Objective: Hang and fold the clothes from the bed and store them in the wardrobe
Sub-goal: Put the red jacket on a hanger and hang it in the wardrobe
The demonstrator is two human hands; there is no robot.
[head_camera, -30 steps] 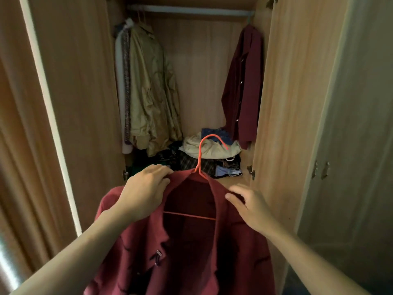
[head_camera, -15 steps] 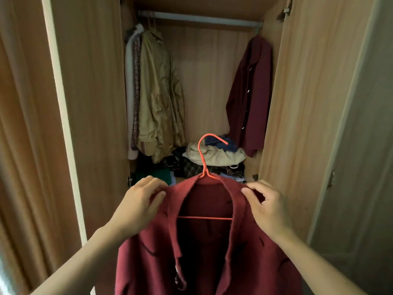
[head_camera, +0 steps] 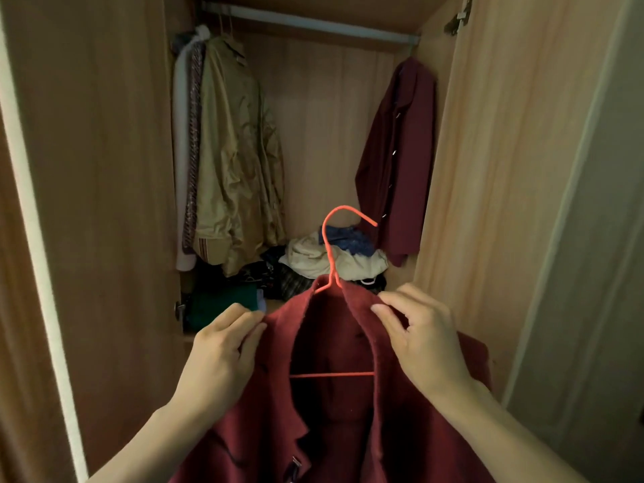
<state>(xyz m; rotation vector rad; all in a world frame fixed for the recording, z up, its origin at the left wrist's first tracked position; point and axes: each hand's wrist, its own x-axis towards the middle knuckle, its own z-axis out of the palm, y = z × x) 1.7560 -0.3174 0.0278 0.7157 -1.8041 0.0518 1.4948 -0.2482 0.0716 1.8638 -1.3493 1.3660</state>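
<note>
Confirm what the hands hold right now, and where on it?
Both grip the dark red coat on the orange hanger: left hand at its left shoulder, right hand at the right shoulder by the collar.

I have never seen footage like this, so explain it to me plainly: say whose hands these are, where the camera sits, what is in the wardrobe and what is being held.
There is no machine here. A person wears a camera on the head, looking forward and down, so you see their own arms. The left hand and the right hand each grip a shoulder of a dark red coat that sits on an orange hanger. Ahead is an open wardrobe with a rail across the top. A tan jacket hangs at the left and another dark red garment at the right. Below them lies a loose pile of clothes.
</note>
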